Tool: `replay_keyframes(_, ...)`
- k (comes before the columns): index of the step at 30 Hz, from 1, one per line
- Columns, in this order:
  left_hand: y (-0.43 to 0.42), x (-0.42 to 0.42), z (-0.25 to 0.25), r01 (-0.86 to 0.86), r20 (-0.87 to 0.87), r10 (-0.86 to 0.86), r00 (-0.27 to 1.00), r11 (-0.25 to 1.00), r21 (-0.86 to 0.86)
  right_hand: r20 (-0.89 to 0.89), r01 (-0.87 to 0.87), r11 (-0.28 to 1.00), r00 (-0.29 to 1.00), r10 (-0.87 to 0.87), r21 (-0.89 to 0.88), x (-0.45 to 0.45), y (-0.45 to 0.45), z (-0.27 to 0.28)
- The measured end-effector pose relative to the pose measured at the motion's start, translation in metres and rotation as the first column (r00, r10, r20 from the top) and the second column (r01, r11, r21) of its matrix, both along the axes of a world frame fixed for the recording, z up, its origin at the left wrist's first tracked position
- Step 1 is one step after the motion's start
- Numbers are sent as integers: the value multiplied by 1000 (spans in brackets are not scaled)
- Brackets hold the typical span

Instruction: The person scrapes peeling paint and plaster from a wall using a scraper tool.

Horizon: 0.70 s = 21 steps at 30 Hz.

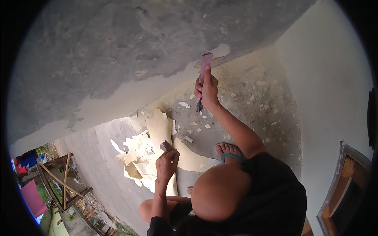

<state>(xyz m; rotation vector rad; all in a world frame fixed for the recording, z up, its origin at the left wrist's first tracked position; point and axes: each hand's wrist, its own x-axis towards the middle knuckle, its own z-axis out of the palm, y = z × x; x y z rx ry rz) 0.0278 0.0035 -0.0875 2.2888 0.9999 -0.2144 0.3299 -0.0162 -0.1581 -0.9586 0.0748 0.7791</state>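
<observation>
Pale flakes (184,104) littered the floor (98,161) along the lower edge of the wall (98,51), where I saw the right hand (209,91) clamped around a scraper (206,60). I watched the left hand (166,166) pinch a small block (166,146) near peeled sheets (158,126).

Place: apparently building under renovation, open-sided | far: partly bare grey wall (118,43) | middle: concrete floor (98,153) strewn with peeled paint sheets (138,151) | right: wood-framed opening (346,181) | left: outdoor greenery (42,192), rough timber frame (65,182)
</observation>
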Motion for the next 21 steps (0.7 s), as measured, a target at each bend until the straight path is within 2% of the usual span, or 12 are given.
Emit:
replay_keyframes(3, -3, 13, 15, 16, 27, -17, 999, 999, 49, -75, 63, 994, 996, -57, 84, -6, 10, 14)
replay_keyframes(4, -4, 17, 19, 5, 43, -7, 999, 999, 47, -210, 66, 989, 977, -37, 132, -10, 13, 27)
replay_keyframes(6, -6, 23, 26, -14, 79, 11, 997, 999, 33, -187, 33, 984, 982, 0, 174, -20, 17, 32)
replay_keyframes(8, -2, 24, 20, 8, 130, -16, 991, 998, 60, -204, 183, 977, 966, -159, 109, 0, 16, 22)
replay_keyframes(9, -2, 33, 25, -48, 117, 44, 992, 998, 33, -259, 255, 957, 942, -214, 138, 20, 12, 20)
replay_keyframes(11, -1, 46, 26, -95, 102, 97, 990, 995, -19, -290, 222, 956, 943, -161, 191, 20, 5, 35)
replay_keyframes(12, 1, 53, 24, -53, 115, 55, 992, 998, -20, -298, 215, 951, 944, -143, 225, 23, 2, 41)
replay_keyframes(14, 6, 72, 24, 19, 151, -16, 988, 1000, -14, -299, 34, 981, 954, 26, 193, 8, -8, 37)
replay_keyframes(16, 16, 95, 33, 149, 101, -149, 984, 989, 15, -271, -48, 989, 959, 86, 143, -3, -21, 36)
replay_keyframes(18, 28, 112, 47, 299, 51, -301, 952, 953, 39, -100, -73, 997, 992, 75, 21, 5, -37, 37)
replay_keyframes(19, 29, 124, 61, 302, -12, -302, 953, 952, 40, -55, -75, 996, 996, 77, 40, 8, -46, 32)
replay_keyframes(21, 34, 142, 83, 341, -28, -340, 940, 938, 66, -9, -90, 993, 996, 90, -71, 20, -67, 33)
